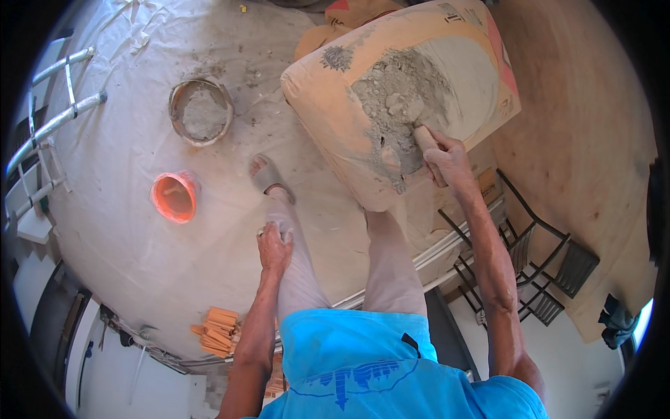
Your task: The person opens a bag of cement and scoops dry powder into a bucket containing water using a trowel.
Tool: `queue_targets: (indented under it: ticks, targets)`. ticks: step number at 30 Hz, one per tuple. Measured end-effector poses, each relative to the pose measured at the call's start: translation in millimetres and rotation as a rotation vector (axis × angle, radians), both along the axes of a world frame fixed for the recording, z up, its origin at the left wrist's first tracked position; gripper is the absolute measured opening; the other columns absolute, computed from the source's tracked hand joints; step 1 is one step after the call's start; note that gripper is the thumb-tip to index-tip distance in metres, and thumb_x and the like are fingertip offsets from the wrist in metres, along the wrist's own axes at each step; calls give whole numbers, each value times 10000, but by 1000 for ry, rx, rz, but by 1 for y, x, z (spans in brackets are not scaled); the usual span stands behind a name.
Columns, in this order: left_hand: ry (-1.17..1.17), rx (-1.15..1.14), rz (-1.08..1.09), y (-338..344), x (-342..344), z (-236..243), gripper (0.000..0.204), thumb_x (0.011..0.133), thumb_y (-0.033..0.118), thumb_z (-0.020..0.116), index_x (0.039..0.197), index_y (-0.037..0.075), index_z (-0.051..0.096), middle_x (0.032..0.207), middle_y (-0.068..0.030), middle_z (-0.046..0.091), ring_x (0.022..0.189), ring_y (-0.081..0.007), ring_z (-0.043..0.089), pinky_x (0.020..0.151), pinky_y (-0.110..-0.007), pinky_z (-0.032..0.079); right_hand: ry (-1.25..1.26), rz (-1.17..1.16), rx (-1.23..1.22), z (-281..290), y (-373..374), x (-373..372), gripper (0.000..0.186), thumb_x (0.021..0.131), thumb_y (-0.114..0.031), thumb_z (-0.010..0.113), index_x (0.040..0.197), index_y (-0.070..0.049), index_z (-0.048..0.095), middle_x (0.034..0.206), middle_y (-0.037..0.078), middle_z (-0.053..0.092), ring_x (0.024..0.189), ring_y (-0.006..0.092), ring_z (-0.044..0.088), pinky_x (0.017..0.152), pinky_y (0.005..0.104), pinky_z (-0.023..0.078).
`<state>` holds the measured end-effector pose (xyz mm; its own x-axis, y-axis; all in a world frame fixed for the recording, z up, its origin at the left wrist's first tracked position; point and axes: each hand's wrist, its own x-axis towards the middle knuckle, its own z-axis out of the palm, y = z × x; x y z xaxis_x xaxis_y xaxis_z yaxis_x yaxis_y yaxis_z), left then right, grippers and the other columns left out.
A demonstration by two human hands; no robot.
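Note:
A large torn paper bag of grey cement powder (405, 94) lies at the upper right, its top opened wide. My right hand (449, 162) is closed round the pale handle of a trowel (423, 138) at the bag's near right edge. The trowel's blade is hidden in the powder. My left hand (275, 246) rests on my left shin below the knee, fingers loosely spread and holding nothing. Left of the bag, a round bucket (175, 115) with a crusted rim contains grey powder. Nearer stands an orange bucket (160, 202), with something pale inside.
Dusty plastic sheeting (230, 181) covers the floor. Metal tubes (77, 108) stand at the far left. A dark metal-framed chair (541, 255) is at the right, beside a wooden board (579, 140). Small orange blocks (218, 329) are heaped at the lower left.

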<state>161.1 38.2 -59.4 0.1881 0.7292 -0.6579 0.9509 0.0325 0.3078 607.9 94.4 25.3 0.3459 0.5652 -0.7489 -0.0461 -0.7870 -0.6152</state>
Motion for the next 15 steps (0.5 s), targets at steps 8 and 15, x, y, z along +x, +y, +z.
queue_targets:
  ticks: [8, 15]
  targets:
    - [-76, 124, -28, -2, -6, -4, 371, 895, 241, 725, 1092, -64, 646, 1110, -256, 643, 1042, -460, 591, 958, -518, 447, 65, -82, -4, 12, -19, -1, 669, 796, -57, 558, 1464, -22, 569, 745, 27, 596, 530, 92, 514, 469, 259, 424]
    - [-106, 113, 1, -2, -1, 2, 386, 892, 240, 725, 1083, -80, 627, 1079, -269, 636, 1028, -470, 584, 942, -524, 446, 66, -152, 32, 26, -39, 1, 711, 779, -24, 536, 1490, -14, 536, 746, 35, 586, 538, 104, 527, 492, 262, 430]
